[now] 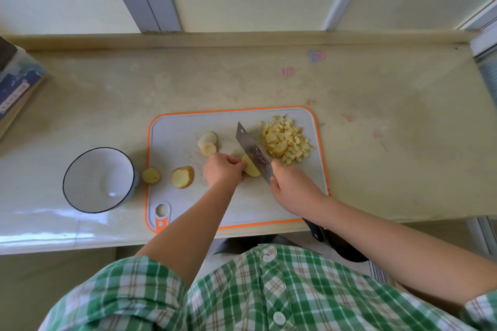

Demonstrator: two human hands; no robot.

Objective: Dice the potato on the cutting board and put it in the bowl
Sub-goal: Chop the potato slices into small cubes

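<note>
Half done with dicing, leaving the bowl [88, 169] unfilled.
Pinching a potato chunk [252, 169] on the cutting board [188, 204] in the left hand [223, 173], gripping the knife [250, 148] in the right hand [293, 188], next probably slicing down clear of fingers [235, 162], beside the diced pile [285, 142].

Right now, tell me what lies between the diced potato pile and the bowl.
The knife, the left hand gripping a potato piece, and other uncut pieces lie between the diced pile and the bowl. One end piece sits at the cutting board edge, right beside the bowl.
</note>
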